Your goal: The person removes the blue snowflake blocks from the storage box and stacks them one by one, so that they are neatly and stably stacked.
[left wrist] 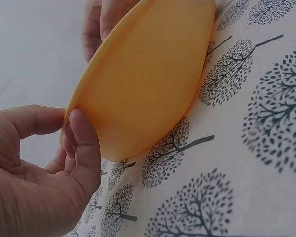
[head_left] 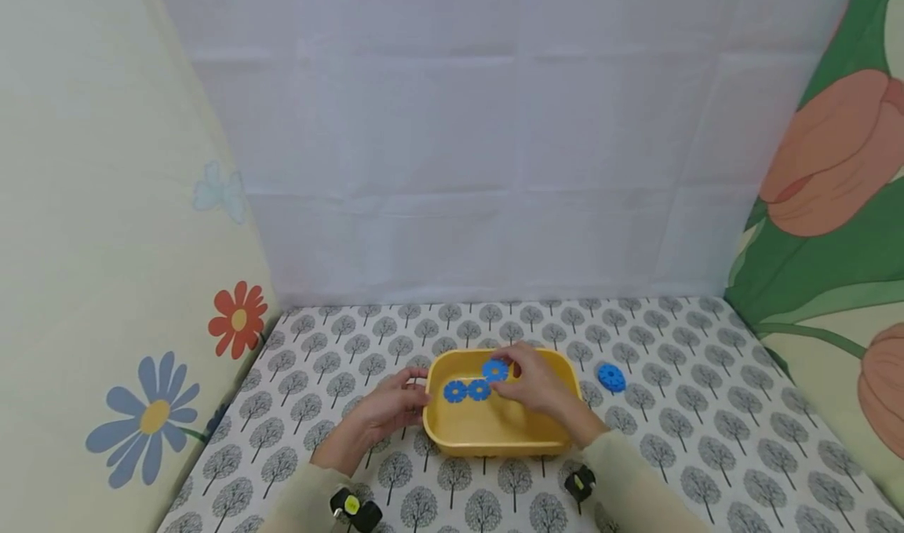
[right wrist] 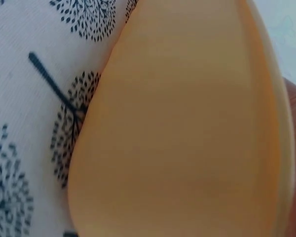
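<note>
A yellow plastic basin (head_left: 497,445) stands on the table in the head view. My left hand (head_left: 388,409) holds its left rim; in the left wrist view the thumb and fingers pinch the edge. Over the inside of the basin, my right hand (head_left: 535,384) grips a blue notched disc (head_left: 496,370) between thumb and fingers. Two more blue discs, a left one (head_left: 455,392) and a right one (head_left: 479,390), lie side by side in the basin. The right wrist view is mostly filled by the basin's outer wall (right wrist: 182,123), hiding most of that hand.
Right of the basin, several blue discs in a small pile (head_left: 611,377) lie on the tree-patterned tablecloth (head_left: 678,439). A white sheet (head_left: 452,140) hangs behind the table, and flower-printed walls stand at both sides.
</note>
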Demonstrator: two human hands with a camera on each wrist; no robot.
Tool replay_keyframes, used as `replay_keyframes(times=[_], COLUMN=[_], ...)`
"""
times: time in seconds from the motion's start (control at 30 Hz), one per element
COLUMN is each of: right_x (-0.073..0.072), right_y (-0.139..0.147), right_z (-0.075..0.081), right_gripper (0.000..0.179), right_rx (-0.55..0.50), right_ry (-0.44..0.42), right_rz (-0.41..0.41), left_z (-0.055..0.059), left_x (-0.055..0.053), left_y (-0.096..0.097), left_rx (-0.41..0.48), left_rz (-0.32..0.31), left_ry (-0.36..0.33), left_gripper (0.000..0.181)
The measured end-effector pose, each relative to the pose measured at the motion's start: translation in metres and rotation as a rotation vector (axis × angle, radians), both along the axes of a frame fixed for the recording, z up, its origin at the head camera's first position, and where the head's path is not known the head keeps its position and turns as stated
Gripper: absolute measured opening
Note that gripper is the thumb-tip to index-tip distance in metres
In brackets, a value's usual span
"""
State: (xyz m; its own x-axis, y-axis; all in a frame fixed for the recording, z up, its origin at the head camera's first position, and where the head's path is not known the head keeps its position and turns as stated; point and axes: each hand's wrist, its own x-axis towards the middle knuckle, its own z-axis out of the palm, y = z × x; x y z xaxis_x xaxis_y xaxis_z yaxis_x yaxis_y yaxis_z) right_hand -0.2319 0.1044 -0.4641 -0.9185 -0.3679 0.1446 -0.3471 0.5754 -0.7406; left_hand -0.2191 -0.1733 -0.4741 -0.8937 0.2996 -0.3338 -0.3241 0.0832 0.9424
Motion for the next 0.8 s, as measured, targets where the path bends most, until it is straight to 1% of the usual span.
replay_keyframes(times=[0.13,0.4,0.57,0.8], right_x=[0.000,0.003,0.005,0.005], right_y=[0.008,0.025,0.038,0.057], right_z=[0.001,0.008,0.011,0.013], right_gripper=[0.041,0.041,0.041,0.044], right_rx=[0.012,0.054,0.070,0.080], right_ry=[0.034,0.063,0.073,0.092], right_rz=[-0.020,-0.101,-0.120,-0.127], left_z=[0.000,-0.002,-0.001,-0.002], left_x=[0.000,0.000,0.000,0.000], left_y=[-0.001,0.000,0.000,0.000], left_rx=[0.009,0.023,0.026,0.031], left_rz=[0.000,-0.010,-0.010,-0.015], left_ry=[-0.009,-0.004,-0.008,-0.009], left_gripper=[0.052,0.052,0.051,0.051])
